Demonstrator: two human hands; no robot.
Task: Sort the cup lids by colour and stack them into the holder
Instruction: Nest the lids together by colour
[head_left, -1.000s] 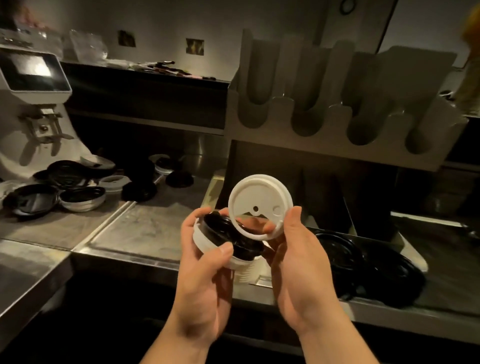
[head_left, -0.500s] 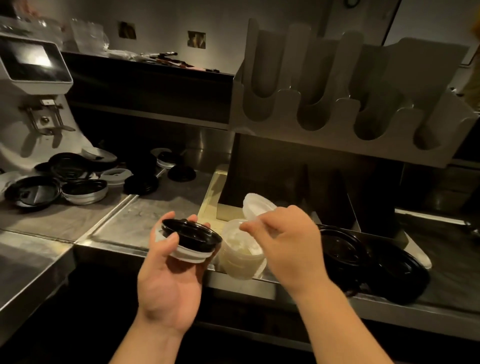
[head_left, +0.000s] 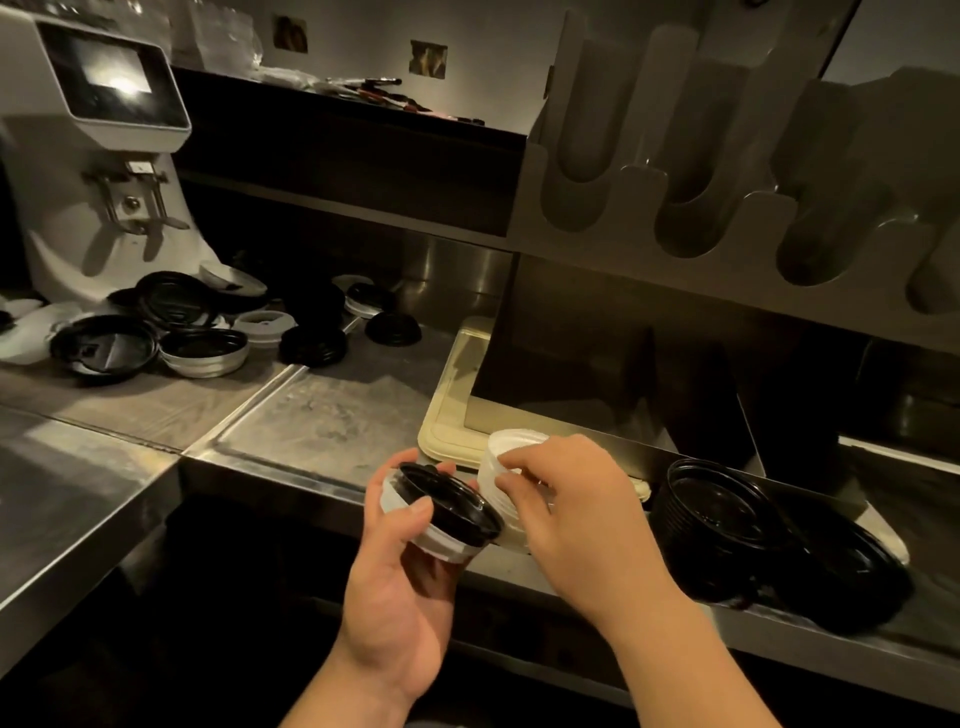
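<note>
A small mixed stack of lids (head_left: 447, 519), with a black lid on top of white ones, is gripped in the left hand (head_left: 395, 587). The thumb is curled over the near rim and the fingers are wrapped round the far side. The stack is held in the air just in front of the edge of the steel counter (head_left: 322, 415). The right hand (head_left: 571, 519) is curled over a stack of white lids (head_left: 496, 467) standing at the near corner of a cream tray (head_left: 452, 415). The rim of the topmost lid appears to be pinched between thumb and forefinger, though the fingertips are blurred. Two stacks of black lids (head_left: 727, 525) are laid on the counter to the right. Loose black and white lids (head_left: 197, 332) are scattered well to the left, at the foot of a coffee grinder (head_left: 98, 156). The slotted lid holder (head_left: 763, 228) is set above the counter, behind the hands.
</note>
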